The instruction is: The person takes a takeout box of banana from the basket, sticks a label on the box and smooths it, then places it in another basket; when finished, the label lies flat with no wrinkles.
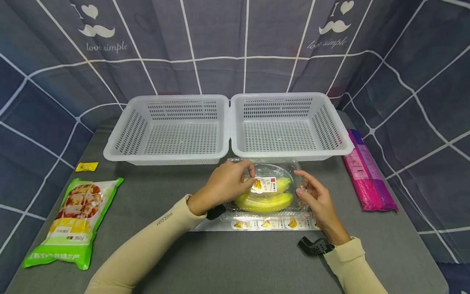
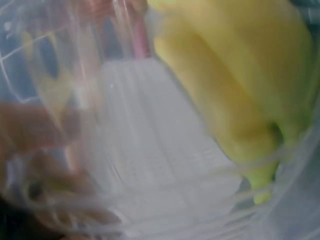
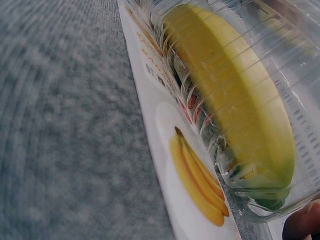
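A clear plastic clamshell box [image 1: 290, 210] with yellow bananas [image 1: 269, 201] inside lies in front of me, its lid over them. On the lid sits a white banana sticker [image 1: 267, 184]. My left hand [image 1: 229, 181] bends over the box, thumb and forefinger together at the sticker's left edge. At the box's right edge, my right hand [image 1: 315, 198] holds it with thumb and curled fingers; only a fingertip [image 3: 304, 222] appears in the right wrist view. Partly under the box runs a sticker strip [image 3: 200, 185] printed with bananas. The left wrist view is blurred, showing bananas [image 2: 225, 90] through plastic.
Two white perforated baskets [image 1: 167, 158] [image 1: 290, 154] stand side by side behind the box. At left lie a green-edged food bag [image 1: 75, 222] and a small yellow packet [image 1: 86, 166]. A pink and purple packet [image 1: 371, 175] lies at right.
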Demonstrator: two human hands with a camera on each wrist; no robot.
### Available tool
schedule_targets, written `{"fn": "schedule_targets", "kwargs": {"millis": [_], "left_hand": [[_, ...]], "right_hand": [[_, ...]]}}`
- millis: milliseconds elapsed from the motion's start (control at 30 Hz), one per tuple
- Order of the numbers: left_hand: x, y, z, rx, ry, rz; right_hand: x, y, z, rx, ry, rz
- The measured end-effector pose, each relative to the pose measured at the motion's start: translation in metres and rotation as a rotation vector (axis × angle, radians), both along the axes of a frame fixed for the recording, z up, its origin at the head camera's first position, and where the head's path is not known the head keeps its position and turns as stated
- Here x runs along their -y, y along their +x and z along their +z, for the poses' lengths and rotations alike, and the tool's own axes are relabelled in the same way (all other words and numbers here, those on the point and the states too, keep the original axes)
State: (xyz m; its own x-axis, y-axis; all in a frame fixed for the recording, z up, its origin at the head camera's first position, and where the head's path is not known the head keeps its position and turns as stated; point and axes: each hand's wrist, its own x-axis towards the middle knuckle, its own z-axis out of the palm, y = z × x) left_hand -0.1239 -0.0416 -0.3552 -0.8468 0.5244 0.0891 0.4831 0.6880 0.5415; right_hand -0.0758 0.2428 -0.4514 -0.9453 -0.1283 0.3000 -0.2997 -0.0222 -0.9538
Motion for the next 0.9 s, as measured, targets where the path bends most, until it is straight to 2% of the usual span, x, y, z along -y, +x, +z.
{"fn": "schedule_targets", "kwargs": {"millis": [267, 500, 633, 767, 900], "left_hand": [[-0.001, 0.002, -0.002, -0.105, -0.067, 0.021], [-0.001, 0.002, -0.003, -0.089, -0.064, 0.007], [0.002, 0.002, -0.002, -0.045, -0.014, -0.01], [0.014, 0.005, -0.003, -0.011, 0.074, -0.035], [0.033, 0.009, -0.007, -0.021, 0.155, -0.03]], "right_hand": [[0.0, 0.0, 0.0, 0.008, -0.009, 0.01], [-0.002, -0.001, -0.001, 0.001, 0.0, 0.009], [-0.002, -0.001, -0.001, 0.004, 0.003, 0.019], [-0.002, 0.0, -0.002, 0.009, 0.01, 0.028], [-0.002, -0.001, -0.003, 0.006, 0.012, 0.023]]}}
